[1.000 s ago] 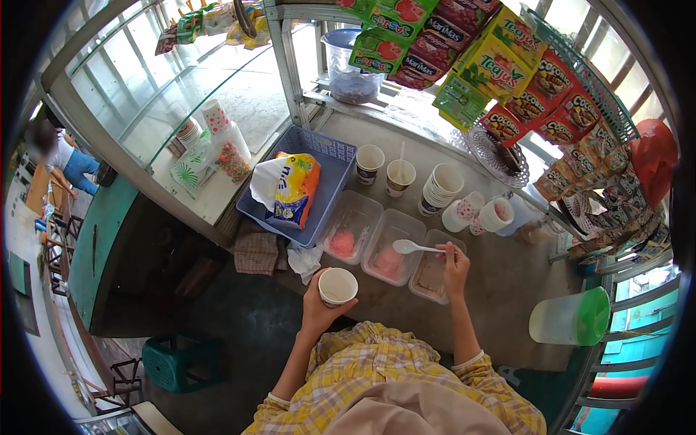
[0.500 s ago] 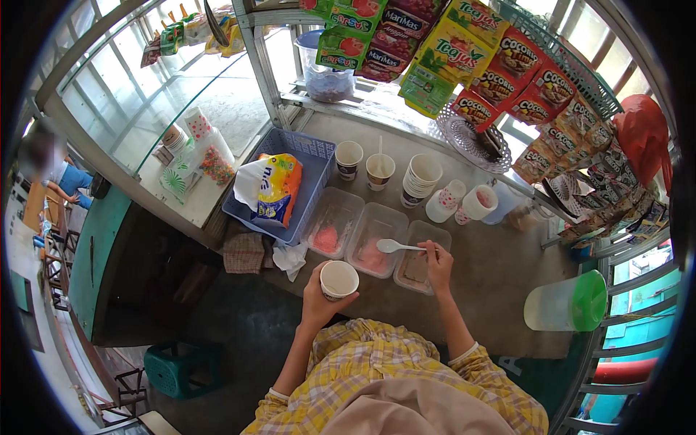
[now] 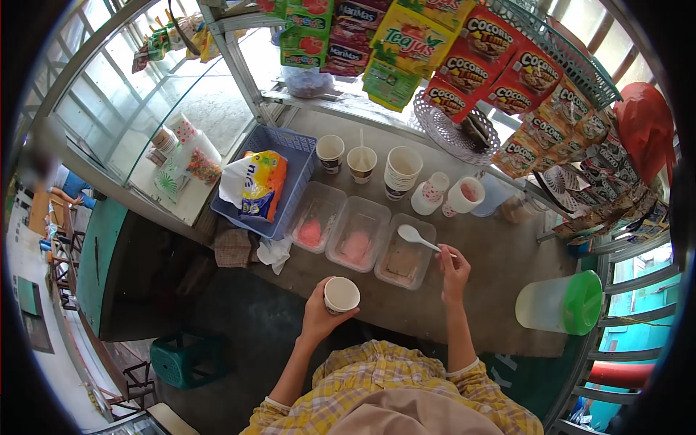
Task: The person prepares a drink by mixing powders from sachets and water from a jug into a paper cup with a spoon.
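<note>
My left hand point(image 3: 319, 315) is wrapped round a paper cup point(image 3: 342, 293), held upright in front of me with its white inside showing. Between the fingers of my right hand point(image 3: 454, 275) is the handle of a white plastic spoon point(image 3: 415, 235). The spoon's bowl hangs over the right-hand clear container point(image 3: 406, 264), which has brownish remains on its bottom. To its left, the middle container point(image 3: 373, 206) holds pink powder point(image 3: 355, 247). Another clear container point(image 3: 330, 194) at the left has a smaller, brighter pink heap point(image 3: 310, 232).
Behind the containers stand a stack of paper cups point(image 3: 402, 172) and a cup with a stick point(image 3: 362, 164). A blue basket point(image 3: 290, 148) holds a tissue pack point(image 3: 262, 187). At the right is a green-lidded tub point(image 3: 558, 303). Drink sachets point(image 3: 413, 40) hang above.
My right hand has moved the spoon from over the middle container to the right-hand one. The camera view has shifted slightly. My left hand still holds the cup.
</note>
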### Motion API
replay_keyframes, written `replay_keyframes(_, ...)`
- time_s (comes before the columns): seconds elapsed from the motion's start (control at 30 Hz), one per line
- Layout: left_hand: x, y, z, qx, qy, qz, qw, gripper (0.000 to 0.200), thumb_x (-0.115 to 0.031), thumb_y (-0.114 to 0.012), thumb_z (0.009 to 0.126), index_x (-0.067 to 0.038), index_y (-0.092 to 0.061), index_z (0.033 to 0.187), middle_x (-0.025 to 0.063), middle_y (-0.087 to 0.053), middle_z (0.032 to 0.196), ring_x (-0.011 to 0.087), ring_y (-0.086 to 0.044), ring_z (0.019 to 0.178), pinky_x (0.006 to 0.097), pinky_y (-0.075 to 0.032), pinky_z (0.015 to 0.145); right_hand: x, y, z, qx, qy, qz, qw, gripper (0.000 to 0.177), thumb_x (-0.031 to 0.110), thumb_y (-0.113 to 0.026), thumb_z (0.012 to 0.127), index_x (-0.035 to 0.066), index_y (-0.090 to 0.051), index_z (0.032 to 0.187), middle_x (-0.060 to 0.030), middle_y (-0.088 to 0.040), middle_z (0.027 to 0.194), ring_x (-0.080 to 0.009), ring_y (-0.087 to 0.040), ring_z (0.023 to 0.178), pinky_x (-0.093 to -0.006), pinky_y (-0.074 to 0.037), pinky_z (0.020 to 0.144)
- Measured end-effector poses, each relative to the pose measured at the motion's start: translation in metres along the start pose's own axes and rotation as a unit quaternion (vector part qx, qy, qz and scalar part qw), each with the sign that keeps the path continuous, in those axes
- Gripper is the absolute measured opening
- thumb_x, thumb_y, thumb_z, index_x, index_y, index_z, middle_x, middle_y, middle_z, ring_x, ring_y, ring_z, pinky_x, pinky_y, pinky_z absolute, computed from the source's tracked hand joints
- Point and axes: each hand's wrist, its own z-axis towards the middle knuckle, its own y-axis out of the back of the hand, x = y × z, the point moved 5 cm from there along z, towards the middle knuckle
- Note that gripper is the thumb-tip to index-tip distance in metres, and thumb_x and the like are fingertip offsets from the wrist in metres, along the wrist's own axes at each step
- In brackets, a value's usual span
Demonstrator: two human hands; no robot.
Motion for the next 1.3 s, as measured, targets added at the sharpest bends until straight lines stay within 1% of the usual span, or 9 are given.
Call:
replay_keyframes(0.13, -0.018, -0.010, 0.001, -0.005, -0.028, 0.027, 0.999, 0.075, -0.023, -0.090, 0.063, -0.003, -0.052, 0.124, 0.0136, -0.062, 0.116, 0.0295, -0.062, 0.108, 0.0390, -0.050, 0.092, 0.002, 0.040, 0.001, -0.001, 0.014, -0.020, 1.000, 0.025, 0.024, -0.059, 0.098, 0.002, -0.071, 0.101, 0.0015, -0.063, 0.076, -0.0010, -0.042, 0.060, -0.0182, -0.030, 0.053)
replay_keyframes(0.23, -0.024, -0.012, -0.007, -0.019, -0.001, 0.012, 1.000, 0.076, -0.024, -0.090, 0.062, -0.003, -0.052, 0.123, 0.0138, -0.062, 0.116, 0.0310, -0.062, 0.107, 0.0395, -0.050, 0.091, -0.003, 0.050, -0.005, -0.004, 0.014, -0.037, 0.999, 0.028, 0.026, -0.055, 0.100, 0.002, -0.070, 0.100, 0.0012, -0.063, 0.076, -0.0017, -0.043, 0.061, -0.0190, -0.032, 0.054)
replay_keyframes(0.33, -0.020, -0.015, -0.021, -0.051, -0.016, -0.005, 0.999, 0.076, -0.024, -0.091, 0.061, -0.003, -0.053, 0.123, 0.0142, -0.062, 0.116, 0.0313, -0.062, 0.107, 0.0395, -0.049, 0.092, -0.002, 0.042, -0.006, -0.003, 0.045, -0.071, 0.996, 0.030, 0.026, -0.051, 0.101, 0.002, -0.070, 0.099, 0.0008, -0.063, 0.076, -0.0021, -0.043, 0.061, -0.0195, -0.033, 0.055)
replay_keyframes(0.53, -0.012, -0.002, -0.027, -0.043, -0.037, 0.023, 0.998, 0.077, -0.025, -0.091, 0.061, -0.002, -0.052, 0.124, 0.0149, -0.063, 0.114, 0.0311, -0.063, 0.105, 0.0391, -0.050, 0.090, 0.000, 0.014, -0.003, 0.007, 0.091, -0.093, 0.991, 0.030, 0.025, -0.050, 0.102, 0.001, -0.068, 0.099, 0.0001, -0.064, 0.075, -0.0026, -0.044, 0.061, -0.0198, -0.035, 0.054)
replay_keyframes(0.63, -0.011, 0.015, -0.023, -0.073, -0.051, 0.051, 0.995, 0.080, -0.022, -0.092, 0.061, -0.003, -0.049, 0.127, 0.0130, -0.062, 0.117, 0.0248, -0.063, 0.108, 0.0361, -0.050, 0.092, -0.006, 0.005, 0.005, 0.010, 0.107, -0.088, 0.990, 0.030, 0.025, -0.050, 0.102, 0.003, -0.068, 0.099, 0.0004, -0.064, 0.076, -0.0023, -0.044, 0.060, -0.0191, -0.035, 0.054)
replay_keyframes(0.87, 0.009, 0.018, -0.010, -0.087, -0.057, 0.012, 0.995, 0.080, -0.024, -0.092, 0.061, -0.002, -0.049, 0.126, 0.0128, -0.064, 0.113, 0.0238, -0.063, 0.106, 0.0348, -0.051, 0.089, -0.006, 0.002, 0.011, -0.020, 0.114, -0.082, 0.990, 0.029, 0.025, -0.051, 0.101, 0.003, -0.069, 0.098, 0.0004, -0.065, 0.075, -0.0023, -0.045, 0.058, -0.0184, -0.035, 0.052)
replay_keyframes(0.93, 0.003, 0.020, -0.006, -0.082, -0.045, 0.003, 0.996, 0.081, -0.024, -0.092, 0.061, -0.002, -0.049, 0.127, 0.0127, -0.064, 0.113, 0.0240, -0.064, 0.105, 0.0354, -0.051, 0.089, -0.009, 0.001, 0.009, -0.001, 0.109, -0.081, 0.991, 0.029, 0.025, -0.052, 0.101, 0.003, -0.069, 0.097, 0.0002, -0.065, 0.075, -0.0017, -0.046, 0.059, -0.0189, -0.035, 0.052)
replay_keyframes(1.07, 0.013, 0.016, -0.003, -0.080, -0.063, 0.002, 0.995, 0.085, -0.031, -0.092, 0.059, -0.002, -0.049, 0.127, 0.0160, -0.061, 0.118, 0.0319, -0.062, 0.106, 0.0400, -0.051, 0.089, -0.016, -0.018, 0.011, 0.042, 0.085, -0.064, 0.993, 0.027, 0.024, -0.054, 0.100, 0.002, -0.070, 0.097, 0.0001, -0.066, 0.074, -0.0011, -0.046, 0.058, -0.0191, -0.035, 0.052)
replay_keyframes(1.3, 0.029, 0.019, 0.002, -0.081, -0.052, 0.008, 0.995, 0.090, -0.030, -0.092, 0.059, -0.004, -0.044, 0.130, 0.0156, -0.062, 0.113, 0.0326, -0.064, 0.100, 0.0401, -0.052, 0.086, -0.012, -0.058, 0.004, 0.107, 0.091, -0.105, 0.984, 0.027, 0.023, -0.055, 0.100, 0.001, -0.070, 0.100, -0.0036, -0.069, 0.078, -0.0024, -0.048, 0.056, -0.0189, -0.037, 0.051)
